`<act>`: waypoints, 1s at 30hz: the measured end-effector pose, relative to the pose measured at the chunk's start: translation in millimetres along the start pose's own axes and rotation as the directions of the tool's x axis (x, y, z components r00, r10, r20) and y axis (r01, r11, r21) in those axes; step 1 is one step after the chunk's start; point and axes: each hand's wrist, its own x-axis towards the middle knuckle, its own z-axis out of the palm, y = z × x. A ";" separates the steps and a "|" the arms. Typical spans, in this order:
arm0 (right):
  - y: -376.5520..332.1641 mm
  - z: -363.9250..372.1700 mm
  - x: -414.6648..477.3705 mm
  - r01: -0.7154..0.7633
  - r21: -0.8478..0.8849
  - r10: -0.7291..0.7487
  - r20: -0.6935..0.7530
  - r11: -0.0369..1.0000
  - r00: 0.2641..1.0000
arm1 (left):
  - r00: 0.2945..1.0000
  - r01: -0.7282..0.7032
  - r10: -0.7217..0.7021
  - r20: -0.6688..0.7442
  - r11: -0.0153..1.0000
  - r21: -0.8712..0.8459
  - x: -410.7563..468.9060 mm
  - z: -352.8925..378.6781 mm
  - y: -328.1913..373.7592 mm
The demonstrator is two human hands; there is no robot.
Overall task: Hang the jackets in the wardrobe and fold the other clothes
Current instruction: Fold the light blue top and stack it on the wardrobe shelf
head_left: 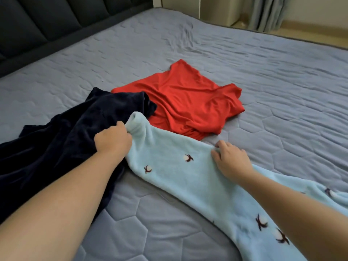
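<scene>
A light blue fleece garment with small dark and white flower prints stretches across the bed from the centre to the lower right. My left hand grips its bunched far end. My right hand pinches its upper edge further right, fingers curled over the cloth. A dark navy velvety garment lies crumpled on the left, partly under my left forearm. A red shirt lies loosely spread behind both, its near corner tucked under the blue fleece.
Everything lies on a bed with a grey-blue quilted cover. A dark padded headboard runs along the upper left. Past the bed's far edge stand a pale wall, a grey curtain and light flooring.
</scene>
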 end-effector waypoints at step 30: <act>31.4 62.2 -308.4 -0.652 -0.155 0.628 0.500 0.742 0.597 | 0.700 -0.548 0.502 0.509 0.834 -0.069 -354.7 90.0 -30.4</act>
